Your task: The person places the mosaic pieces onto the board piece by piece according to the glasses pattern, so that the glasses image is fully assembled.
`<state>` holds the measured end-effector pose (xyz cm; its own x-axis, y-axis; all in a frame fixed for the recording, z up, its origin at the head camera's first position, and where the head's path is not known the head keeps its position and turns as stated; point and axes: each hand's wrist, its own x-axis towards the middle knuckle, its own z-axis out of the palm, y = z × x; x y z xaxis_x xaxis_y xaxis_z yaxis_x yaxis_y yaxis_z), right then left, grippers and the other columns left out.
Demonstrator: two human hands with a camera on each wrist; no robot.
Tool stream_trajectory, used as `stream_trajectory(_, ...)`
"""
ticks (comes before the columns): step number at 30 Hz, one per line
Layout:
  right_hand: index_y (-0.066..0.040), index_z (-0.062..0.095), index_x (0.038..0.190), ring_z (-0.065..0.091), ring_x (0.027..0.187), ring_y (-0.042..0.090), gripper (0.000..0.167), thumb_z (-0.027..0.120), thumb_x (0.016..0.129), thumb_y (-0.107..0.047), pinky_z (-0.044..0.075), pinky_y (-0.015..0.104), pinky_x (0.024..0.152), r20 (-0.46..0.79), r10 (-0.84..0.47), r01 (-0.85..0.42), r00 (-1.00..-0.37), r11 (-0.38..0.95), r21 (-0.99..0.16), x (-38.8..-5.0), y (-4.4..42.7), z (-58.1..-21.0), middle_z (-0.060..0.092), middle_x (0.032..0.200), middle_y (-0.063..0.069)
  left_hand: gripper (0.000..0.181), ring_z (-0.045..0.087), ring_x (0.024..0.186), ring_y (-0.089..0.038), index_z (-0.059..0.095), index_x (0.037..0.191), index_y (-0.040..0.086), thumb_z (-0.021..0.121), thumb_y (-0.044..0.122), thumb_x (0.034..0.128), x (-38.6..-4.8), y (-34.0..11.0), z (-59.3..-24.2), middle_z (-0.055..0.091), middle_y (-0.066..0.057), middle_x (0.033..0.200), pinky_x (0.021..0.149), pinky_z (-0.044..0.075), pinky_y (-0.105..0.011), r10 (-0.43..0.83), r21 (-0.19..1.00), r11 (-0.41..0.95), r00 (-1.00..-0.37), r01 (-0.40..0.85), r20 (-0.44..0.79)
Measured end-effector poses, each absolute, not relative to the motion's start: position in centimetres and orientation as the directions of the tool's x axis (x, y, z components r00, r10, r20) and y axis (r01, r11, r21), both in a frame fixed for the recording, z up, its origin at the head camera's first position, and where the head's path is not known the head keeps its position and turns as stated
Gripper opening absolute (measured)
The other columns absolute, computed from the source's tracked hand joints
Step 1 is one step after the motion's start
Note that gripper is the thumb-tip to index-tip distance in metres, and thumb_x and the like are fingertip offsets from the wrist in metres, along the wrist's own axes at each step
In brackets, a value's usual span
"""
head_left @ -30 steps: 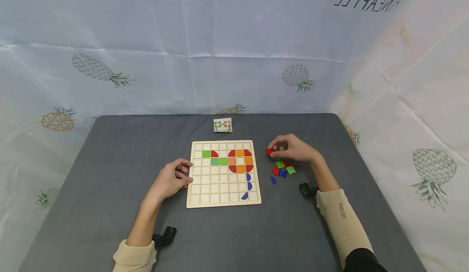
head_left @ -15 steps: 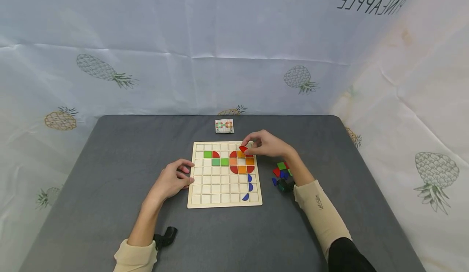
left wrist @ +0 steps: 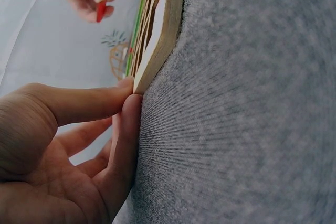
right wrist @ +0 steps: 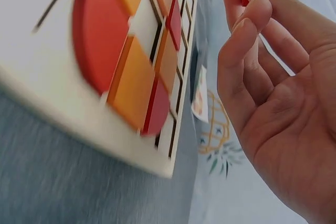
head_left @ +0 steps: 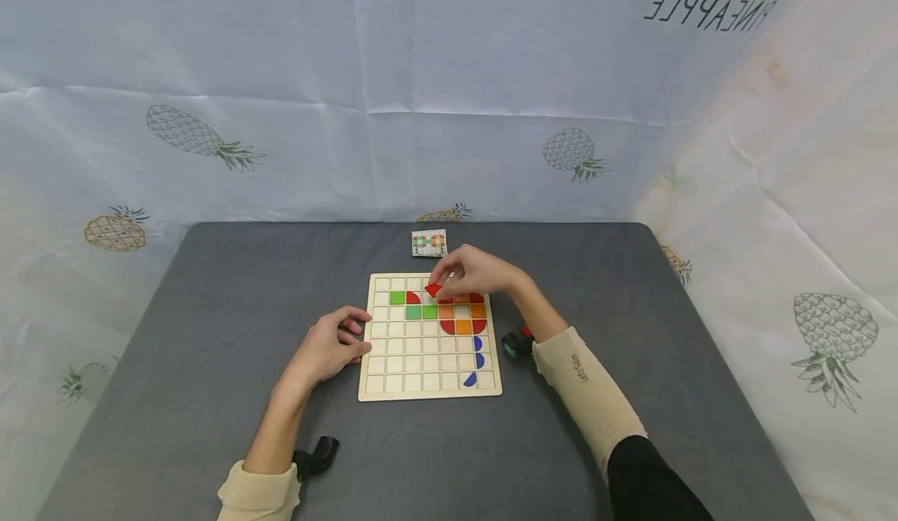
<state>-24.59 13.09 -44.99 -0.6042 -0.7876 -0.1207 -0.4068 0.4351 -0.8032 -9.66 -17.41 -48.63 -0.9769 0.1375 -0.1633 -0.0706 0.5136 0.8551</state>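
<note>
A wooden grid board [head_left: 421, 363] lies on the grey table, bearing red, orange, green and blue pieces. The left hand [head_left: 328, 347] grips its left edge; in the left wrist view the thumb and a finger of that hand [left wrist: 79, 145] pinch the board's edge [left wrist: 160, 51]. Above the board's upper part, the right hand [head_left: 477, 270] pinches a red piece [head_left: 433, 290] between thumb and fingertips, right of the red quarter-round [head_left: 412, 298]. In the right wrist view the right hand [right wrist: 283, 72] mostly hides that red piece [right wrist: 244, 0].
A small printed card [head_left: 429, 243] lies behind the board. A black wrist device [head_left: 517, 344] and the right sleeve [head_left: 585, 396] cover most of the loose pieces right of the board; a bit of red shows there. A pineapple-print cloth [head_left: 449, 162] hangs behind the table.
The right hand has carried the red piece leftward from beside the loose pieces to above the board. The left hand has stayed at the board's left edge.
</note>
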Motion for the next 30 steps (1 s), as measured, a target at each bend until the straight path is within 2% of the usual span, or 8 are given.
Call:
stream_trajectory(2, -0.006, 0.08, 0.116, 0.075, 0.081, 0.025, 0.022, 0.084, 0.096, -0.015, 0.062, 0.027, 0.076, -0.12, -0.795, -0.412, -0.595, 0.429, -0.804, -24.8, 12.2, -45.1, 0.081, 0.107, 0.009, 0.042, 0.068, 0.082, -0.018, 0.066, 0.135, -0.001, 0.077, -0.004, 0.0937, -9.7, -17.4, -48.7, 0.061, -0.018, 0.11, 0.069, 0.065, -0.029, 0.142, 0.859, 0.508, -0.977, -0.066, -0.159)
stream_trajectory(5, -0.006, 0.08, 0.116, 0.075, 0.08, 0.022, 0.022, 0.084, 0.096, -0.014, 0.063, 0.028, 0.076, -0.119, -0.8, -0.416, -0.588, 0.425, -0.804, -25.2, 10.9, -45.3, 0.081, 0.106, 0.009, 0.043, 0.069, 0.082, -0.018, 0.066, 0.135, -0.001, 0.077, -0.004, 0.0935, -9.7, -17.4, -48.7, 0.061, -0.018, 0.11, 0.069, 0.065, -0.029, 0.142, 0.861, 0.504, -0.977, -0.065, -0.158)
stream_trajectory(11, -0.008, 0.081, 0.117, 0.069, 0.072, 0.018, 0.02, 0.082, 0.098, -0.014, 0.06, 0.025, 0.07, -0.089, -0.801, -0.471, -0.592, 0.433, -0.769, -25.7, 7.8, -45.7, 0.081, 0.104, 0.008, 0.042, 0.069, 0.082, -0.017, 0.066, 0.135, -0.002, 0.077, -0.003, 0.0937, -9.7, -17.4, -48.6, 0.062, -0.018, 0.111, 0.069, 0.067, -0.03, 0.139, 0.859, 0.507, -0.977, -0.07, -0.161)
stream_trajectory(16, -0.009, 0.081, 0.118, 0.07, 0.086, 0.009, 0.021, 0.082, 0.098, -0.016, 0.058, 0.021, 0.078, -0.106, -0.801, -0.492, -0.589, 0.46, -0.739, -25.8, 5.7, -46.0, 0.081, 0.106, 0.006, 0.043, 0.07, 0.082, -0.017, 0.066, 0.134, -0.001, 0.078, -0.003, 0.0935, -9.7, -17.4, -48.6, 0.062, -0.018, 0.11, 0.069, 0.067, -0.03, 0.137, 0.859, 0.507, -0.977, -0.073, -0.164)
stream_trajectory(19, -0.008, 0.081, 0.118, 0.07, 0.093, 0.009, 0.02, 0.081, 0.099, -0.015, 0.059, 0.02, 0.083, -0.122, -0.815, -0.499, -0.567, 0.457, -0.736, -25.8, 4.7, -46.2, 0.081, 0.108, 0.007, 0.043, 0.07, 0.082, -0.017, 0.066, 0.134, -0.001, 0.078, -0.003, 0.0934, -9.7, -17.4, -48.6, 0.062, -0.018, 0.11, 0.069, 0.067, -0.03, 0.138, 0.859, 0.507, -0.977, -0.074, -0.165)
stream_trajectory(30, -0.009, 0.081, 0.12, 0.068, 0.101, 0.012, 0.019, 0.077, 0.102, -0.013, 0.056, 0.019, 0.089, -0.156, -0.838, -0.566, -0.523, 0.478, -0.672, -25.5, 3.2, -46.4, 0.08, 0.115, 0.006, 0.042, 0.069, 0.082, -0.018, 0.066, 0.135, -0.001, 0.077, -0.002, 0.0944, -9.8, -17.6, -48.6, 0.062, -0.018, 0.111, 0.07, 0.066, -0.03, 0.154, 0.866, 0.496, -0.975, -0.065, -0.161)
